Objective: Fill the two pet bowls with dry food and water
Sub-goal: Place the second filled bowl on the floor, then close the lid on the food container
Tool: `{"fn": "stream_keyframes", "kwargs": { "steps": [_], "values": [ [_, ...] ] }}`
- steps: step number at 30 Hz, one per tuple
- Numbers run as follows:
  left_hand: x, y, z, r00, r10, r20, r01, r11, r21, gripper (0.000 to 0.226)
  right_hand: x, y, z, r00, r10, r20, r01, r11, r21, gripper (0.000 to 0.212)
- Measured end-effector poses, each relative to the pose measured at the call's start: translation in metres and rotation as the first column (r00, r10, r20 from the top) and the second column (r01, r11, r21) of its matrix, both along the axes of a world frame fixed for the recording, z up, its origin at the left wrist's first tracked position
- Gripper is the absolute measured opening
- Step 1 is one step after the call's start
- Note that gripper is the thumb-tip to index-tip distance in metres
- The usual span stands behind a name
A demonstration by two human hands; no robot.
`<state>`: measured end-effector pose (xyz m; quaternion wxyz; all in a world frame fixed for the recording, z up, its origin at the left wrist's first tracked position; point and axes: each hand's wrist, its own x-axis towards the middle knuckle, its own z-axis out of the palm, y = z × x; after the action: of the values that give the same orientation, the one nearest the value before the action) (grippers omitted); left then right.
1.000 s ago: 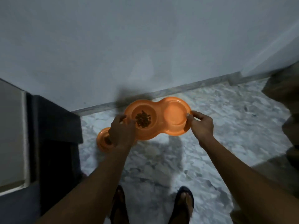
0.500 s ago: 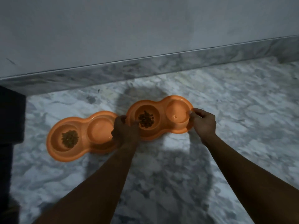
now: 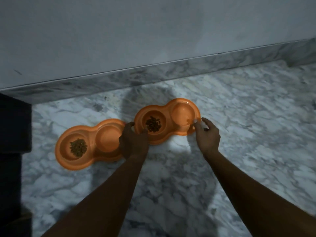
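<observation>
Two orange double pet bowls lie side by side on the marble floor. The right pet bowl [image 3: 171,106] has brown dry food [image 3: 153,124] in its left cup and a shiny, wet-looking right cup [image 3: 183,113]. My left hand [image 3: 133,142] grips its left rim, thumb over the edge. At its right rim my right hand [image 3: 207,135] pinches the edge with thumb on top. The left pet bowl [image 3: 92,132] also holds dry food [image 3: 78,147] in its left cup; its right cup [image 3: 108,139] looks glossy. My left hand hides the spot where the bowls meet.
A marble skirting [image 3: 171,71] and a pale wall run just behind the bowls. A dark piece of furniture [image 3: 13,127] stands at the left edge. The marble floor [image 3: 256,134] stretches to the right and toward me.
The right bowl, carried in both hands, has come down onto the floor beside the left bowl. My view has dropped closer, and my right fingers have loosened slightly on the rim.
</observation>
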<state>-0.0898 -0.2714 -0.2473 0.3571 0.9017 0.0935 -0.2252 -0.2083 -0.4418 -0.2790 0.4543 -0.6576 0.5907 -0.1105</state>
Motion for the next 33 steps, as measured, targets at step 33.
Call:
{"fn": "stream_keyframes", "kwargs": {
  "steps": [33],
  "values": [
    [0.038,0.619,0.976,0.760,-0.031,0.650,-0.105,0.980,0.170,0.027,0.170,0.555,0.965,0.293,0.868,0.402,-0.783,0.459,-0.421,0.033]
  ]
}}
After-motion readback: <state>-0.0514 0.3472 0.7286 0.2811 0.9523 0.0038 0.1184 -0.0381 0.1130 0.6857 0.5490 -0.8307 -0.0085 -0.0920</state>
